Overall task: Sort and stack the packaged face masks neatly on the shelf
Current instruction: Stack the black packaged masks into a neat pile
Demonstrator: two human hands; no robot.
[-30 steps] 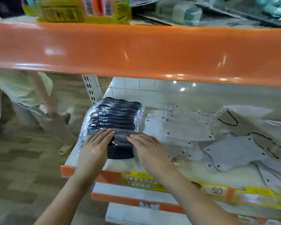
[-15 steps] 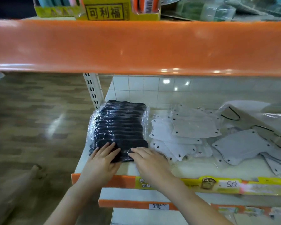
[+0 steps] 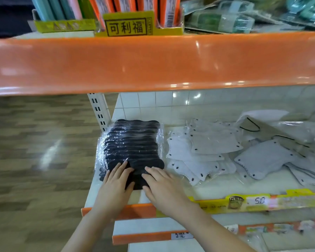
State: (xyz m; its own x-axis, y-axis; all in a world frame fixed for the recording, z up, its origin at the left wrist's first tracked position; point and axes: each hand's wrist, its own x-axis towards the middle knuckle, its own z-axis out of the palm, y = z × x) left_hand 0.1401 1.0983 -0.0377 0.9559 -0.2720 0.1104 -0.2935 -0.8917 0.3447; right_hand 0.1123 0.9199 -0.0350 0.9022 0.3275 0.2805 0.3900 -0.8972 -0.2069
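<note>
Our left hand (image 3: 116, 180) and right hand (image 3: 160, 182) lie flat, fingers straight, on the front end of the black mask stack (image 3: 133, 148). We press down; we do not grab. The stack sits at the left end of the shelf (image 3: 216, 188), next to the post. The white masks (image 3: 204, 153) lie in a messy pile just beside it, some spread farther right. We think these packs are light and soft. Their clear wrap looks shiny, so they may slide off each other. It seems best to hold a pack by both side edges, with flat hands.
</note>
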